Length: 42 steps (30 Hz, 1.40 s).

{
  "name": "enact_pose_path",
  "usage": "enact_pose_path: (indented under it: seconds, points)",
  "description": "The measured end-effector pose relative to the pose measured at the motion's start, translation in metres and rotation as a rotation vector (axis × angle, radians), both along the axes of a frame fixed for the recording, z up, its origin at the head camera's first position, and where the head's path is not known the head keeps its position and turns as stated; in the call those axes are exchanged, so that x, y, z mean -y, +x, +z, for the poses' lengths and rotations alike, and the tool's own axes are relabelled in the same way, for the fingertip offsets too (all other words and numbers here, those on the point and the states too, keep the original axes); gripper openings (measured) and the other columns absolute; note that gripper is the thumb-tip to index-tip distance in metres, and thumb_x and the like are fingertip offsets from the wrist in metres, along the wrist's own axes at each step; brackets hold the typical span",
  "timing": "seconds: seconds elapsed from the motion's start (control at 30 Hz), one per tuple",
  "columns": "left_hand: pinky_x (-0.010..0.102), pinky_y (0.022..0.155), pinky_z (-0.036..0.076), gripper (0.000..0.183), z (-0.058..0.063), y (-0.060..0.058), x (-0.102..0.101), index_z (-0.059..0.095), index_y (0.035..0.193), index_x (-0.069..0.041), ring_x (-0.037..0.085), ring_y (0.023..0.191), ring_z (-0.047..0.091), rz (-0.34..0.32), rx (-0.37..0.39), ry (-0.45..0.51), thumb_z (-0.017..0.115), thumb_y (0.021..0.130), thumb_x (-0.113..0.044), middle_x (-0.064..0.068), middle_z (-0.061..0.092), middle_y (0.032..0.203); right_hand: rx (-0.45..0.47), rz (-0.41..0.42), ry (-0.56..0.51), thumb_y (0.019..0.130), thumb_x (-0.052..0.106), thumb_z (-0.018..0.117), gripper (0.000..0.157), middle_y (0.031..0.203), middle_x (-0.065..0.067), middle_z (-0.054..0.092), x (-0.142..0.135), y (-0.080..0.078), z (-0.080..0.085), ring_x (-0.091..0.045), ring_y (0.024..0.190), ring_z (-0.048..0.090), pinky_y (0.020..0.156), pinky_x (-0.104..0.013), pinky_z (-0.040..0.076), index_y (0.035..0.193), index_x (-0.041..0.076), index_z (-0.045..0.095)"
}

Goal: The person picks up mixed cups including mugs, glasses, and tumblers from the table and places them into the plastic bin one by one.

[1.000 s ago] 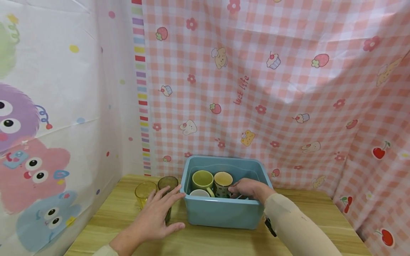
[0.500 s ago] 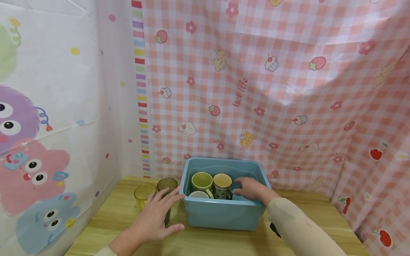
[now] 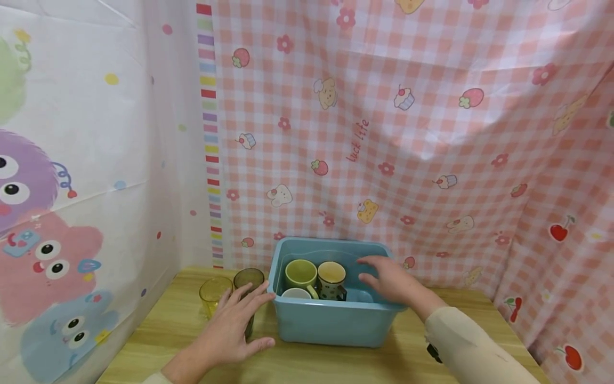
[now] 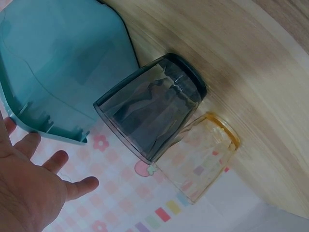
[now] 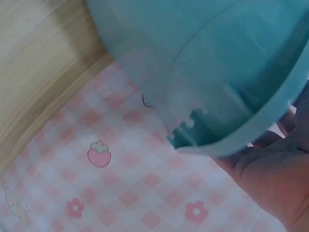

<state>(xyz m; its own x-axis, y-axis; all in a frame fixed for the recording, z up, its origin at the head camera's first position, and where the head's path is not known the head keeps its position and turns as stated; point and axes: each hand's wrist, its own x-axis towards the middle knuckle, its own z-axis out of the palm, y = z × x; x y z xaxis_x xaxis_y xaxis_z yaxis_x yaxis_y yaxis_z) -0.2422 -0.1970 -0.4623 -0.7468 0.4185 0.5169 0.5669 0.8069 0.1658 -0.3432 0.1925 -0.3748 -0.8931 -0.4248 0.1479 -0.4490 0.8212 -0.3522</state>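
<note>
A blue plastic bin (image 3: 336,322) stands on the table with three cups inside, on its left side. They are a green mug (image 3: 300,273), a dark-spotted mug (image 3: 331,281) with a cream inside, and a white cup (image 3: 296,293), mostly hidden by the front wall. My left hand (image 3: 227,328), fingers spread, reaches toward the bin's left rim; whether it touches cannot be told. Beyond that hand stand a dark grey glass (image 4: 154,106) and a yellow glass (image 4: 198,162). My right hand (image 3: 395,282), holding nothing, is over the bin's right side, fingers loosely bent.
The wooden table (image 3: 451,330) runs under the bin and both glasses. A pink checked curtain (image 3: 364,133) hangs right behind the bin. To the left hangs a white curtain (image 3: 120,224) with cartoon figures.
My right hand has let go of the spotted mug and moved right and slightly up, over the bin's right side. The left hand has barely moved.
</note>
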Motion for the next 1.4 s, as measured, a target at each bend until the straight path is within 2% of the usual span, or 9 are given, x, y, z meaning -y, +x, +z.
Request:
enact_pose_path:
  seconds: [0.23,0.37,0.47,0.57,0.73,0.87,1.1,1.4]
  points:
    - [0.089,0.107,0.034,0.081,0.000,0.000,0.000,0.053,0.155,-0.031,0.047,0.147,0.050,-0.009,0.024,0.021,0.065,0.090,-0.079,0.002,0.045,0.170,-0.082,0.003,-0.032,0.106,0.027,0.069,0.043,0.151,-0.020,0.063,-0.020,0.009,0.003,-0.043,0.141,0.059,0.113,-0.063,0.050,0.146,0.010,0.065]
    - [0.089,0.106,0.034,0.082,0.001,0.000,0.000,0.054,0.154,-0.029,0.047,0.146,0.051,-0.012,0.012,0.019,0.066,0.090,-0.079,0.003,0.045,0.170,-0.100,-0.016,-0.037,0.105,0.026,0.070,0.043,0.150,-0.023,0.063,-0.032,0.014,0.003,-0.047,0.142,0.056,0.119,-0.070,0.041,0.144,0.009,0.066]
    - [0.089,0.106,0.035,0.083,0.001,0.001,-0.001,0.054,0.155,-0.029,0.047,0.147,0.051,-0.012,0.006,0.014,0.067,0.090,-0.078,0.003,0.045,0.170,-0.121,-0.026,-0.024,0.104,0.027,0.071,0.044,0.148,-0.023,0.064,-0.041,0.017,0.003,-0.047,0.137,0.060,0.116,-0.068,0.044,0.144,0.008,0.066]
    - [0.089,0.107,0.035,0.083,0.001,0.001,-0.001,0.054,0.155,-0.029,0.047,0.147,0.051,-0.012,0.007,0.012,0.068,0.089,-0.077,0.003,0.045,0.170,-0.142,-0.034,-0.023,0.103,0.028,0.072,0.047,0.145,-0.024,0.066,-0.051,0.020,0.001,-0.046,0.131,0.064,0.107,-0.064,0.053,0.144,0.006,0.066]
    - [0.089,0.106,0.035,0.082,0.001,0.000,-0.001,0.055,0.154,-0.028,0.047,0.147,0.051,-0.011,0.008,0.014,0.069,0.089,-0.077,0.003,0.046,0.170,-0.173,-0.034,-0.046,0.101,0.029,0.076,0.049,0.141,-0.023,0.069,-0.069,0.029,-0.002,-0.047,0.131,0.065,0.105,-0.065,0.054,0.141,0.002,0.067]
    - [0.088,0.105,0.037,0.081,0.000,0.000,0.000,0.055,0.154,-0.029,0.048,0.145,0.052,-0.011,-0.006,0.014,0.067,0.090,-0.077,0.004,0.047,0.169,-0.146,-0.004,-0.092,0.101,0.029,0.076,0.052,0.139,-0.021,0.071,-0.080,0.038,-0.007,-0.043,0.126,0.070,0.103,-0.061,0.057,0.141,-0.001,0.066]
    - [0.088,0.105,0.036,0.080,0.001,0.002,0.000,0.054,0.154,-0.030,0.048,0.145,0.051,-0.006,-0.003,0.019,0.068,0.091,-0.076,0.004,0.048,0.169,-0.133,-0.045,-0.120,0.103,0.037,0.073,0.051,0.140,-0.019,0.071,-0.087,0.053,-0.018,-0.048,0.134,0.062,0.107,-0.066,0.053,0.138,0.001,0.069]
    - [0.088,0.107,0.036,0.081,0.001,0.002,-0.001,0.054,0.154,-0.029,0.047,0.146,0.051,0.006,0.018,0.012,0.066,0.091,-0.077,0.003,0.046,0.170,-0.197,-0.064,-0.173,0.104,0.036,0.071,0.044,0.147,-0.025,0.065,-0.089,0.072,-0.033,-0.061,0.142,0.049,0.111,-0.078,0.041,0.136,0.005,0.072]
